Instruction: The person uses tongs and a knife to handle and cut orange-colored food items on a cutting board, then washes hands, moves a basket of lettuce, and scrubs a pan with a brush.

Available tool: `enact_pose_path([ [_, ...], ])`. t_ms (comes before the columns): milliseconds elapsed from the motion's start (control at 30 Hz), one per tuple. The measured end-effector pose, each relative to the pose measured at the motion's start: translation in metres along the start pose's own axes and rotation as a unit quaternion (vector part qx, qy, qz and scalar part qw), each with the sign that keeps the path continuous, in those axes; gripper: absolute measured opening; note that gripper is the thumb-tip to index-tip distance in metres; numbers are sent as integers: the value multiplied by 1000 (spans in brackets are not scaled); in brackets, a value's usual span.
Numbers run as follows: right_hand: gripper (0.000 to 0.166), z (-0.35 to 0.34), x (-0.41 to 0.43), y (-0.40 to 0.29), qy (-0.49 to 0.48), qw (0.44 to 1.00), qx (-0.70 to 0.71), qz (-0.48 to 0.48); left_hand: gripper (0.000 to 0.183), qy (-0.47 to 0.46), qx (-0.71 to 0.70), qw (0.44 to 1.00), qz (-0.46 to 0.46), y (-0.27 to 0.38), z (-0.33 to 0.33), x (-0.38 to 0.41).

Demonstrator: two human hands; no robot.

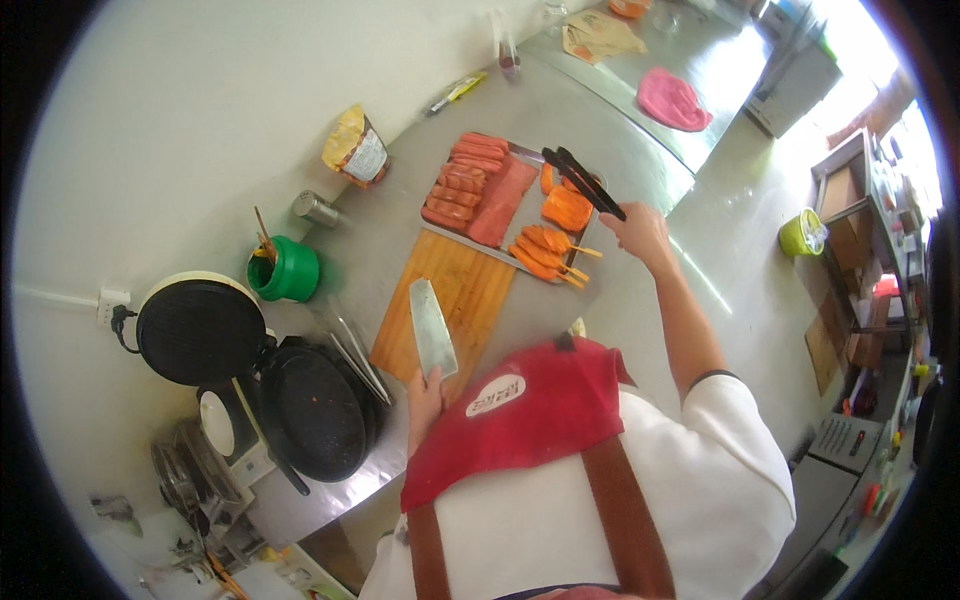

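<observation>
My left hand [426, 397] grips the handle end of a cleaver-like kitchen knife [433, 326], its broad blade over a wooden cutting board [397, 330]. In my right hand [641, 234] are black tongs [581, 180], their tips above the right part of a metal tray [536, 199]. On the tray lie rows of reddish sausages [457, 187], a long slab of reddish meat [502, 202], an orange coated piece [567, 208] and several orange pieces on wooden sticks [541, 247]. The tray's near edge meets the board's far end.
Left of the board stand a green jar [289, 270], a shaker [317, 208], an open black round griddle [315, 412] and a yellow food pouch [357, 148]. A pink cloth [673, 100] lies on the far steel counter. A yellow-green bin [802, 232] stands at right.
</observation>
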State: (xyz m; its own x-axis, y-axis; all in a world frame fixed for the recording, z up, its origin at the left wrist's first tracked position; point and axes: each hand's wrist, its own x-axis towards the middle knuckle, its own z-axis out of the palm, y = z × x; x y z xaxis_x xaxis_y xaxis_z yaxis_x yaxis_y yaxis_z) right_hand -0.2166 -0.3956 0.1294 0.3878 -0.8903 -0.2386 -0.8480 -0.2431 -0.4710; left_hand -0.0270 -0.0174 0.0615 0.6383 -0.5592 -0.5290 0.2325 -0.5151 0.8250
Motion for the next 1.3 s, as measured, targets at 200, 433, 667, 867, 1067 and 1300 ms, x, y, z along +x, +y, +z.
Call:
enact_pose_path([
  [200, 27, 8, 47, -11, 53, 969, -195, -144, 22, -18, 17, 1000, 16, 3, 5, 9],
  [433, 30, -10, 55, -20, 27, 954, -259, -150, 25, 2, 25, 999, 43, -6, 5, 13],
  [667, 32, -42, 29, 11, 2, 982, -187, -28, 24, 31, 52, 998, 35, -17, 0, 12],
  [867, 30, -42, -1, 24, -46, 997, 31, 56, 20, 21, -12, 1000, 20, 5, 5, 5],
  [1067, 31, -13, -22, 14, -12, 983, 182, 13, 22, 55, 0, 998, 26, 14, 10, 6],
  [1300, 35, 23, -47, -28, -163, 972, 145, -92, 20, 101, -28, 994, 21, 22, 4, 0],
])
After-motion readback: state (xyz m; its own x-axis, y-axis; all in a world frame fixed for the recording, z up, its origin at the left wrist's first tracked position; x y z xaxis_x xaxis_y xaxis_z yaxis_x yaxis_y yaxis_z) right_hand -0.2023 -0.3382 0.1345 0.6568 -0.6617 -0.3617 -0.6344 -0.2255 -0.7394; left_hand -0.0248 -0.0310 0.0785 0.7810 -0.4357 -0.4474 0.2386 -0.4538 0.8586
